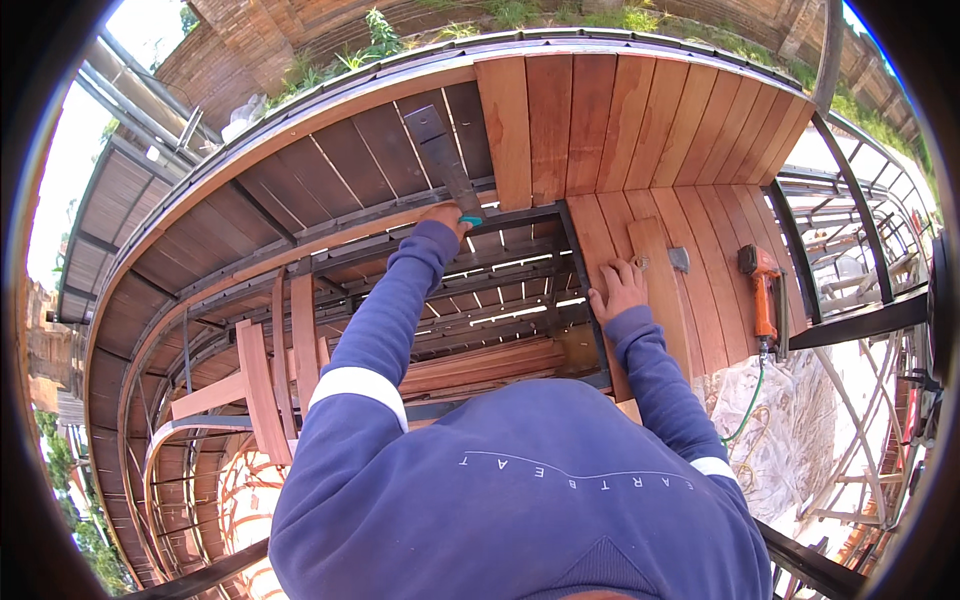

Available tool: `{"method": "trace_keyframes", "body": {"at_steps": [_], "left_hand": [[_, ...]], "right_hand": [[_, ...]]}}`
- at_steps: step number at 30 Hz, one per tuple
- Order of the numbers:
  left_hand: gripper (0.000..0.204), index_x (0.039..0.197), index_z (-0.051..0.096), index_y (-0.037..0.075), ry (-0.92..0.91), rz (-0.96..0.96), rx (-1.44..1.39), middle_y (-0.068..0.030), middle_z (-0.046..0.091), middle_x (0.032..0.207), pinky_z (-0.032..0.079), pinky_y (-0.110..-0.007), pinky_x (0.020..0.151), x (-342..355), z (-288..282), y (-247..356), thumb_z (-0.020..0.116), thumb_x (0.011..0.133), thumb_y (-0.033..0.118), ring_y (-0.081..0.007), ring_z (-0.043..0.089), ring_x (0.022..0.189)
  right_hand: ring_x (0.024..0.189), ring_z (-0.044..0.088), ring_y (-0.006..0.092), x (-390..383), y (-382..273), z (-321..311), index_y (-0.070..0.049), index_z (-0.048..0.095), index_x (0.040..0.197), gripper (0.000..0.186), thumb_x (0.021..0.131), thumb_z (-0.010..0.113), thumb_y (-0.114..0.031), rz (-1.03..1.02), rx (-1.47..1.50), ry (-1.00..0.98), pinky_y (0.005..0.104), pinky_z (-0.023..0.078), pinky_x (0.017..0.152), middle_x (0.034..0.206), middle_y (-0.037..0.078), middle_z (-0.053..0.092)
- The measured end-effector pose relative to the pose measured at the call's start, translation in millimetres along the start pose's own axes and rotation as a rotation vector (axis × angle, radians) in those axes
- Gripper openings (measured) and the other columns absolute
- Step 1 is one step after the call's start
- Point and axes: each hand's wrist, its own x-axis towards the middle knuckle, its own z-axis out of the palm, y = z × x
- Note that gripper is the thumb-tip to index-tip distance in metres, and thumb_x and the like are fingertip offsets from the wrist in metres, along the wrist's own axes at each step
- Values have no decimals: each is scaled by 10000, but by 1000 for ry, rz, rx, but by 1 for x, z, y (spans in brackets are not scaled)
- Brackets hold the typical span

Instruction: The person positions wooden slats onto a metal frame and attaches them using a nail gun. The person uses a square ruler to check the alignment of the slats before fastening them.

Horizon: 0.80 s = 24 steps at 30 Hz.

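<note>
A: Location of the flat metal bar (441,158)?
B: Held at its lower end, by a teal grip, in the left hand (445,216); fingers closed around that grip. Bar angled up and to the left, lying over the dark slats beyond the open metal frame (568,232).

A: Right hand (620,290)?
B: Flat on a reddish deck board (600,250) just beside the frame's right rail. Fingers spread, gripping nothing.

A: Nearby items?
B: Small grey metal piece (679,259) on the boards, near the right fingertips. Orange power tool (762,285) farther right, lying on the decking, with a green cord (748,405) trailing down toward crumpled clear plastic sheeting (775,420). Loose wooden planks (262,385) stacked at lower left.

A: Obstructions?
B: Blue-sleeved arms and torso covering the lower middle of the view. Whether anything lies under them cannot be told.

A: Surface and surroundings?
B: Raised outdoor deck; fresh reddish boards on the right, darker slats on the left, open gap inside the frame showing lower levels. Brick wall (250,40) and green plants (380,35) beyond the far edge. Dark metal railing (850,200) along the right side. Bright daylight.
</note>
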Motion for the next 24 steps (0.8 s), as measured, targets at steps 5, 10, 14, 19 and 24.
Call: {"method": "trace_keyframes", "body": {"at_steps": [5, 10, 14, 19, 24], "left_hand": [[354, 924, 712, 27, -95, -47, 15, -192, 687, 979, 503, -466, 860, 20, -4, 25, 658, 892, 376, -376, 644, 966], [332, 956, 713, 54, -130, -56, 43, -170, 696, 983, 511, -467, 865, 26, -3, 30, 665, 887, 375, -370, 651, 967], [332, 969, 718, 57, -110, -67, 52, -158, 698, 1003, 512, -457, 881, 31, 0, 29, 663, 887, 374, -364, 653, 973], [354, 997, 723, 58, -150, -53, 95, -150, 700, 1029, 512, -448, 895, 37, 0, 27, 666, 880, 387, -356, 651, 996], [358, 999, 727, 58, -173, -64, 94, -152, 700, 1042, 508, -443, 903, 39, -4, 31, 670, 878, 389, -355, 649, 1005]], "right_hand": [[1221, 455, 361, 0, -1, -7, -53, 624, 1174, 460, 767, 697, -255, 17, -23, 11, 485, 380, 1022, 1267, 130, 533], [1225, 454, 356, 2, -3, -8, -55, 621, 1172, 461, 768, 691, -266, 30, -20, -16, 481, 377, 1025, 1273, 131, 532], [1235, 450, 350, 3, -5, -9, -56, 618, 1180, 475, 770, 688, -283, 38, -28, -28, 476, 375, 1027, 1280, 129, 528], [1205, 471, 348, 5, -6, -12, -62, 615, 1167, 445, 770, 688, -248, 29, -22, -2, 467, 395, 1002, 1265, 118, 537], [1213, 467, 352, 5, -5, -13, -62, 614, 1168, 447, 770, 685, -253, 35, -26, -5, 468, 390, 1012, 1273, 121, 534]]}}
